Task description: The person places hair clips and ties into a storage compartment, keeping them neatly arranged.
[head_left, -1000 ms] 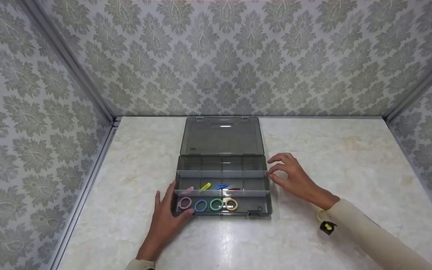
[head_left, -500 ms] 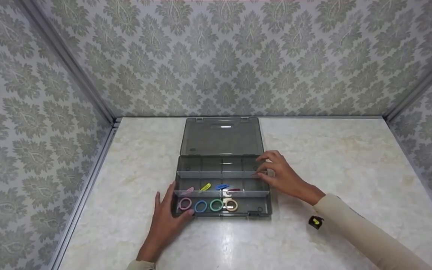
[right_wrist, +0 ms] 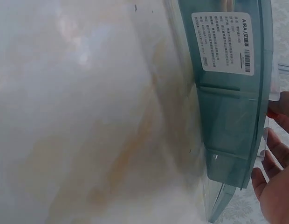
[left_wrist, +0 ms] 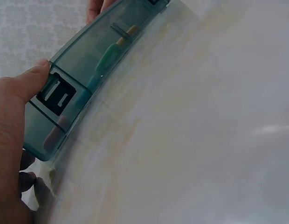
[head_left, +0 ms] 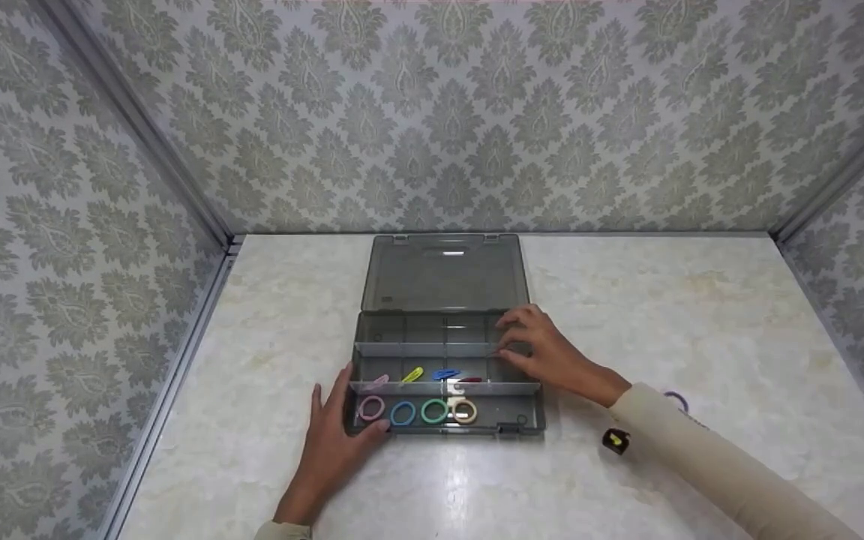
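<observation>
My left hand grips the near left corner of a grey see-through compartment box, thumb on the front rim. Its lid lies folded back. My right hand is over the right part of the box and pinches a small red piece, mostly hidden by the fingers. In the middle row lie a pink clip, a yellow hair clip, a blue clip and a dark red clip. The front row holds pink, blue, green and beige hair ties.
Two pale dividers part the box into long rows. A purple ring lies on the marbled table, partly behind my right sleeve. Beneath that wrist hangs a small dark device. Papered walls stand behind and at both sides.
From beside the box, my right hand has moved left over its right part, still pinching the small piece. The purple ring has come out from behind the sleeve; a yellow-green ring is now hidden.
</observation>
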Motion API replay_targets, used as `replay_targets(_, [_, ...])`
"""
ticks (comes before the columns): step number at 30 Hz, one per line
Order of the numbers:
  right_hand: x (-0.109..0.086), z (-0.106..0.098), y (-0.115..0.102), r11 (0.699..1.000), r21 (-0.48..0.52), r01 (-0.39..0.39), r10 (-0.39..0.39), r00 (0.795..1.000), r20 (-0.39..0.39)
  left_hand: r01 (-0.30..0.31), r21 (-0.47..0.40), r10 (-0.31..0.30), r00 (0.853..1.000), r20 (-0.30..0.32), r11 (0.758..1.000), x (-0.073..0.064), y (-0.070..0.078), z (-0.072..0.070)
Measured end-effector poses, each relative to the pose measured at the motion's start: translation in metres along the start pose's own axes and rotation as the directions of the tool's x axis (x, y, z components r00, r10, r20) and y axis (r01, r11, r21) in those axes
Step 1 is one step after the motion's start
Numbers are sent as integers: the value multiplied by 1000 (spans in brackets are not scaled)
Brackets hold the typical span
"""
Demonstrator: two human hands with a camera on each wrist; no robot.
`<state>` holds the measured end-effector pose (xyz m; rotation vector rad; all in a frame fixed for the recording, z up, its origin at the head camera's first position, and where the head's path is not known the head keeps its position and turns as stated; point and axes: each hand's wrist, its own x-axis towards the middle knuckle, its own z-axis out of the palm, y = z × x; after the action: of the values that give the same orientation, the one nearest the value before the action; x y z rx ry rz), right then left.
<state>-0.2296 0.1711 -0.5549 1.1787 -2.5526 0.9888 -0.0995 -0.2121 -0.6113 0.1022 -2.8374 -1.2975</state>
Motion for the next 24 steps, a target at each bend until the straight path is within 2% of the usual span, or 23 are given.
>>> replay_targets(12, [6,10,-4,997,-75,12,-1,990,138,-14,-9,15,1000,5,1000,-2,-1,-1])
replay_targets(18, [13,10,-6,992,-125,6,17,983,181,-38,-3,38,999,-1,999,-1,-3,-1])
replay_targets(24, [16,11,-6,988,-155,-3,34,981,194,-16,-10,16,1000,6,1000,0,-4,-1])
